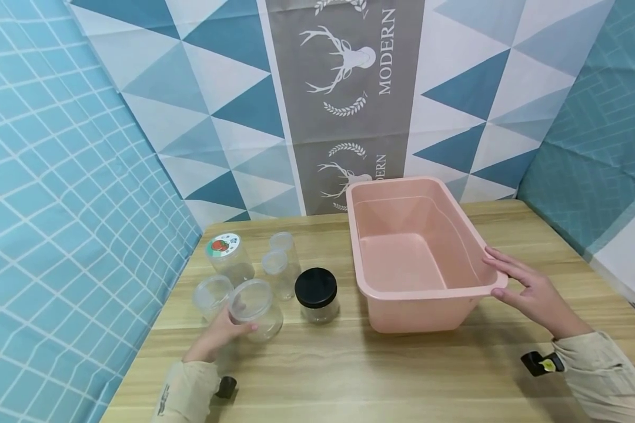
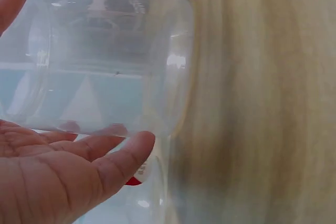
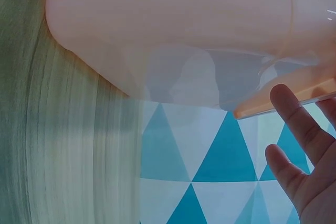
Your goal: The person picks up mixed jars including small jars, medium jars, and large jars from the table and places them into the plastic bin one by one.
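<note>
In the head view my left hand [image 1: 223, 333] holds a clear jar [image 1: 264, 320] with a pale translucent lid. The left wrist view shows the jar [image 2: 110, 61] lying between the thumb [image 2: 13, 3] and the fingers [image 2: 123, 163]. At the right, my right hand [image 1: 531, 294] rests on the near right corner of a large pink plastic basin [image 1: 415, 311]. Its fingers lie at the rim and its thumb is at the front edge. In the right wrist view the visible fingers [image 3: 302, 124] are spread and fairly straight beside the basin [image 3: 157, 19].
Around the held jar stand a jar with a tomato-printed lid [image 1: 233, 258], another clear jar [image 1: 211, 294], two slim clear jars [image 1: 294, 255] [image 1: 279, 276] and a black-lidded jar [image 1: 317, 296]. The wooden table [image 1: 317, 376] meets patterned cloth walls [image 1: 217, 117] at back and sides.
</note>
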{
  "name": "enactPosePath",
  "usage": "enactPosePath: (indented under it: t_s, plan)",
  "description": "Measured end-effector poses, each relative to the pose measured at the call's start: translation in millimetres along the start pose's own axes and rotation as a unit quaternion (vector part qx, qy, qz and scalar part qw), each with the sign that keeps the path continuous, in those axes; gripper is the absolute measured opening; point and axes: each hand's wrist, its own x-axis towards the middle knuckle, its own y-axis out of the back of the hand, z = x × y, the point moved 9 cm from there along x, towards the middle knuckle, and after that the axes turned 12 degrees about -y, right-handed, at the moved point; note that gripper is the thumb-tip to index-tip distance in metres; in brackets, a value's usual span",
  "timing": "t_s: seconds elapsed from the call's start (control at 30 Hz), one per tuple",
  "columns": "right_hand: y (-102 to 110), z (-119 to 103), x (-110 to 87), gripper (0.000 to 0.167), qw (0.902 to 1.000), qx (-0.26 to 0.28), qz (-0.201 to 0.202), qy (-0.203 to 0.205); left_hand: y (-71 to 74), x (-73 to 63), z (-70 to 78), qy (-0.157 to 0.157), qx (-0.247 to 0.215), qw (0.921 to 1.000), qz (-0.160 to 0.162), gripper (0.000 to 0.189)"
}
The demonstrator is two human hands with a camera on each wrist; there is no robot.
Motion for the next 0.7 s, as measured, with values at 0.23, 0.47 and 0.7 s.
enactPosePath:
  t_s: [0.23,0.47,0.7]
  plan:
    - [1.0,-1.6,0.0,0.063,0.9998,0.006,0.001,0.017,-5.2,0.5,-4.4,0.015,-0.043,0.9989,-0.009,0.096]
    - [1.0,-1.1,0.4,0.062,0.9998,0.009,-0.004,0.016,-5.9,2.8,-8.1,0.020,-0.037,0.9991,-0.006,0.094]
    - [-0.4,-2.7,0.4,0.060,0.9997,0.017,-0.006,0.017,-6.5,5.9,-7.3,0.002,-0.046,0.9989,0.005,0.092]
